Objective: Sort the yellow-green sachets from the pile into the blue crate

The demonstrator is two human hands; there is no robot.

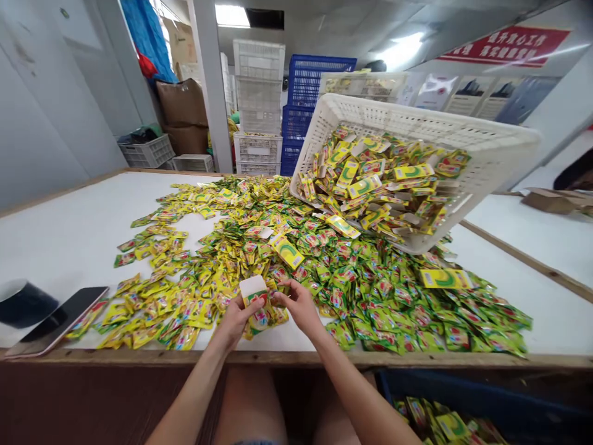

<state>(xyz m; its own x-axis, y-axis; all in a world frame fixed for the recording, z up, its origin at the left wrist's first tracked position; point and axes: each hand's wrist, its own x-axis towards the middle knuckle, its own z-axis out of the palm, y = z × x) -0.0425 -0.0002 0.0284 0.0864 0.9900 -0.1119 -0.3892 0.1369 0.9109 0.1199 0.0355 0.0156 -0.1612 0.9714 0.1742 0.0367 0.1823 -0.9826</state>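
Upright in my left hand is a small yellow-green carton with its white top flap raised; my thumb presses its front. Close by the carton's right side is my right hand, thumb and fingertips pinched together; what they hold, if anything, is too small to make out. Around both hands lie heaps of small sachets, yellow ones mostly to the left and green ones to the right. A flat yellow carton rests on the pile just beyond my hands.
A white plastic basket full of cartons tilts toward me over the pile. Another carton lies at the right. At the left are a phone and a dark cup. Below the table edge stands a blue bin holding cartons.
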